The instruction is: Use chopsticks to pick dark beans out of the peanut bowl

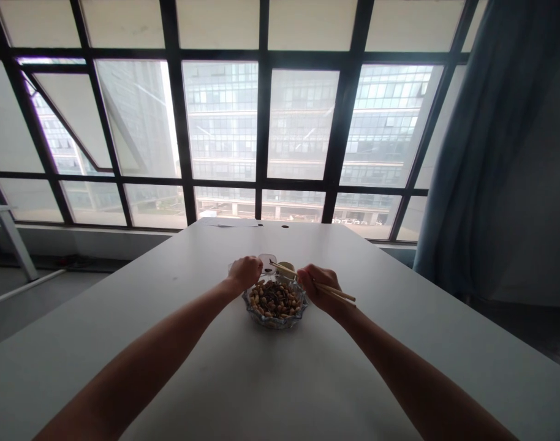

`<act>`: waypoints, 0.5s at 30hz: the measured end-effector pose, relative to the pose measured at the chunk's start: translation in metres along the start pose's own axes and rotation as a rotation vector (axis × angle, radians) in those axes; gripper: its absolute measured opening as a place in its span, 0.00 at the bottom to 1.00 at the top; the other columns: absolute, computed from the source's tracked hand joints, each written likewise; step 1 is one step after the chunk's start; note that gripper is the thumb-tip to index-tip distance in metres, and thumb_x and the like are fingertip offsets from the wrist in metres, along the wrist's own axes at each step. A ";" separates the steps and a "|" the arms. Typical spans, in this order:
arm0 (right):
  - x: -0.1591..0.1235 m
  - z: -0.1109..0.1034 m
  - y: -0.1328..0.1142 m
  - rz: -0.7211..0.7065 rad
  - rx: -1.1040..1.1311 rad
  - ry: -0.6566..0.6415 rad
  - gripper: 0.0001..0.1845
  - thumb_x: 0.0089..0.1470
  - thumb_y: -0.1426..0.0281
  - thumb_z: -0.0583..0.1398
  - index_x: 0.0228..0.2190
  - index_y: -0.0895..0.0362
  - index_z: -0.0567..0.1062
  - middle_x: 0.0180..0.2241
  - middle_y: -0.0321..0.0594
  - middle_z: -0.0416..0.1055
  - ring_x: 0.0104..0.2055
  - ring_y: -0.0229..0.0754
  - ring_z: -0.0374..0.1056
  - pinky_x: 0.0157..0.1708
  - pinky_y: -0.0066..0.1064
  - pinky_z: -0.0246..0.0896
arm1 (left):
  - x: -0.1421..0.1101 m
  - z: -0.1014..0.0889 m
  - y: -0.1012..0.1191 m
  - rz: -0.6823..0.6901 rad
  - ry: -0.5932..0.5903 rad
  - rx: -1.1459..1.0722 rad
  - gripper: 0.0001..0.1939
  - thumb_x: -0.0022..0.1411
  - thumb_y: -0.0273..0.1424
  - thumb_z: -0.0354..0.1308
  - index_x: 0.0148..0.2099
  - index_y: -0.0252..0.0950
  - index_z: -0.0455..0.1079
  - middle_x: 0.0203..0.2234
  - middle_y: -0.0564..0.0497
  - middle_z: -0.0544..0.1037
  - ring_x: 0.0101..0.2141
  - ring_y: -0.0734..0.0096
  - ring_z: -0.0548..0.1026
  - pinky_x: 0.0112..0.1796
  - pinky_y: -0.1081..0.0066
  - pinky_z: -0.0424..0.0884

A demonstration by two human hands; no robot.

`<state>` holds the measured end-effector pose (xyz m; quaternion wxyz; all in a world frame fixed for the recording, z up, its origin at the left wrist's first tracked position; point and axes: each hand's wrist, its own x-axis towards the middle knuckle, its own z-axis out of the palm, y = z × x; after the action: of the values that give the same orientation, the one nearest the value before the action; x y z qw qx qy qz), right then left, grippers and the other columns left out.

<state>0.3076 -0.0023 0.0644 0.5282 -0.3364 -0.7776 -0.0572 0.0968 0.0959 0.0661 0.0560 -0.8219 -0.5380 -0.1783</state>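
I observe the right hand (320, 283) gripping the chopsticks (335, 292), tips at the clear container (268, 261). The left hand (246, 271) is curled closed beside it; I cannot tell whether it holds anything. Between both hands, the nut-filled bowl (276, 322) stands on the white table (271, 380).

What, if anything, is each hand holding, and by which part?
The right hand grips slim, pale, wooden-looking chopsticks around their middle. Whether the left hand holds anything cannot be told.

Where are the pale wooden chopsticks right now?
In the head view, the pale wooden chopsticks are just right of centre, held in the right hand beside the clear scalloped glass bowl.
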 end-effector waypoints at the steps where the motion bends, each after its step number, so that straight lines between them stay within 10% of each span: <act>1: -0.001 0.002 0.000 -0.002 0.007 -0.013 0.24 0.68 0.58 0.52 0.21 0.55 0.65 0.17 0.33 0.63 0.17 0.33 0.56 0.19 0.27 0.52 | -0.001 -0.001 0.001 0.009 0.003 0.000 0.18 0.68 0.32 0.46 0.42 0.34 0.78 0.40 0.40 0.81 0.40 0.57 0.80 0.44 0.62 0.73; 15: -0.001 0.008 0.009 0.130 0.006 -0.082 0.22 0.65 0.53 0.54 0.26 0.55 0.69 0.21 0.36 0.67 0.22 0.37 0.61 0.24 0.29 0.57 | 0.004 0.002 0.002 -0.058 0.001 -0.066 0.16 0.62 0.33 0.51 0.42 0.35 0.79 0.37 0.40 0.81 0.38 0.55 0.79 0.41 0.63 0.73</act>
<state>0.3066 0.0078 0.0572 0.4993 -0.3868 -0.7753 -0.0067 0.1002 0.0995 0.0662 0.0239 -0.8074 -0.5553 -0.1981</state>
